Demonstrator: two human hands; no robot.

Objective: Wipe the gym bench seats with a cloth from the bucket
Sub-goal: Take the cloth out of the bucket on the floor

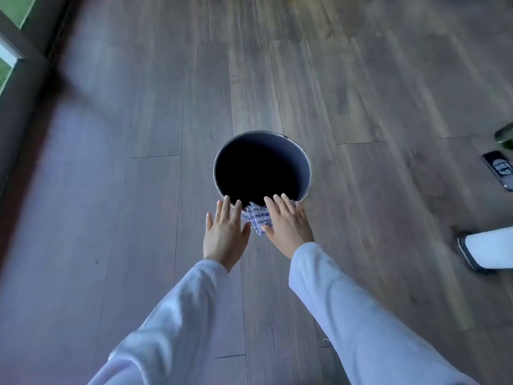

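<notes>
Both hands reached forward and down toward the bucket [305, 173], palms facing the floor, white sleeves covering the arms to the wrists. The left hand [226, 234] had its fingers straight and slightly spread, the fingertips [227, 200] at the near rim of the bucket, and it held nothing. The right hand [287, 227] was likewise flat with straight fingers, lying over the blue-and-white checked cloth [256, 218]; whether it pressed on the cloth or only hovered just above it could not be told. Neither hand was curled around anything.

The cloth hung over the near edge of the bucket, draped down its outer side between the two hands, with its right part hidden under the right hand. The bucket stood upright on the wooden plank floor [138, 190], round, with a bright metal rim and a dark interior in which nothing could be made out.

At the right edge lay a dark phone [499, 169] on the floor, and nearer, a shoe [466, 254] below a white trouser leg. A window frame [16, 51] ran along the upper left corner. The picture was somewhat blurred.
</notes>
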